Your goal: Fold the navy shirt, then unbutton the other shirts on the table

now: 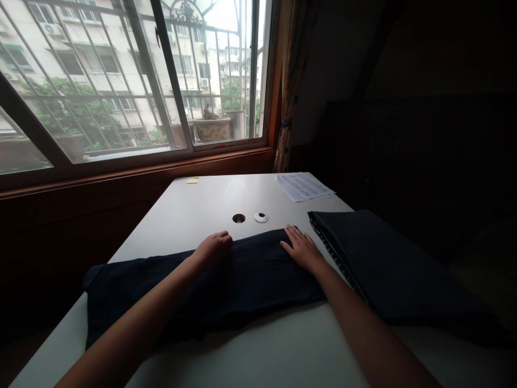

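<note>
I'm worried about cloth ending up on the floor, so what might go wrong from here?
The navy cloth pokes past the left edge of the table, so a leftward tug could start it sliding off. Its right end, under the right hand, lies close to the folded dark cloth, so a sideways push might ruck both. Pushed forward, it could also shove the white round cover beside the round hole.

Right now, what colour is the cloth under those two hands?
The cloth is dark navy blue, seen best in the head view.
</note>
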### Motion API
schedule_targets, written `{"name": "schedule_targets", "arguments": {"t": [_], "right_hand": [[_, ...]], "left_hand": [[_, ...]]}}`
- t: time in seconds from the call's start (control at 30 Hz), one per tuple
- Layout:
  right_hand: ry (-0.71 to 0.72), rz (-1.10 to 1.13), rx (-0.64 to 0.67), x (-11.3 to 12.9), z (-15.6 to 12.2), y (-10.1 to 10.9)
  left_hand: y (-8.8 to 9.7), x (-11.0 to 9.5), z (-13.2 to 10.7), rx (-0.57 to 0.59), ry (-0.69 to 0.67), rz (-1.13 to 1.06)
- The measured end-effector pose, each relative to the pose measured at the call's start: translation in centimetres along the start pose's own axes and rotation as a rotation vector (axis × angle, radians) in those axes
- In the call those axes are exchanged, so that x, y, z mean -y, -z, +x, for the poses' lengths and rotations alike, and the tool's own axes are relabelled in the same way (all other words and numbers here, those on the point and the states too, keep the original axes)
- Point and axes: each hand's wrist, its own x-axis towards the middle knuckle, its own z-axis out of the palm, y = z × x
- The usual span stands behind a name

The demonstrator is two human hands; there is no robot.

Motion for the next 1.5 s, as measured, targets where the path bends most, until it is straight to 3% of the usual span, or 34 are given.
{"name": "schedule_targets", "arguments": {"t": [0.17,0.53,0.63,0.8,0.87,1.07,1.3,1.43,1.5], "right_hand": [[0.005,0.005,0.000,0.0,0.0,0.1],[0.002,-0.003,-0.001,0.1,0.1,0.1],[0.003,0.000,0.003,0.1,0.0,0.2],[0.007,0.009,-0.003,0.1,-0.1,0.2],[0.010,0.006,-0.004,0.1,-0.1,0.2],[0.005,-0.001,0.000,0.2,-0.1,0.3],[0.003,0.002,0.003,0.3,-0.2,0.5],[0.008,0.004,0.000,0.3,-0.1,0.4],[0.009,0.002,-0.003,0.2,-0.1,0.3]], "left_hand": [[-0.4,-1.0,0.5,0.065,-0.081,0.019],[-1.1,-2.9,0.7,0.045,-0.027,0.033],[-1.3,-2.6,1.2,0.005,0.058,0.051],[0.1,0.0,1.1,-0.132,0.297,0.082],[0.5,0.6,0.8,-0.170,0.325,0.071],[-1.2,-0.8,0.3,-0.169,0.142,-0.023],[-2.4,0.0,-0.5,-0.300,0.236,-0.063],[-2.7,-0.2,-0.9,-0.259,0.118,-0.103],[-3.0,-0.3,-0.8,-0.265,0.123,-0.117]]}}
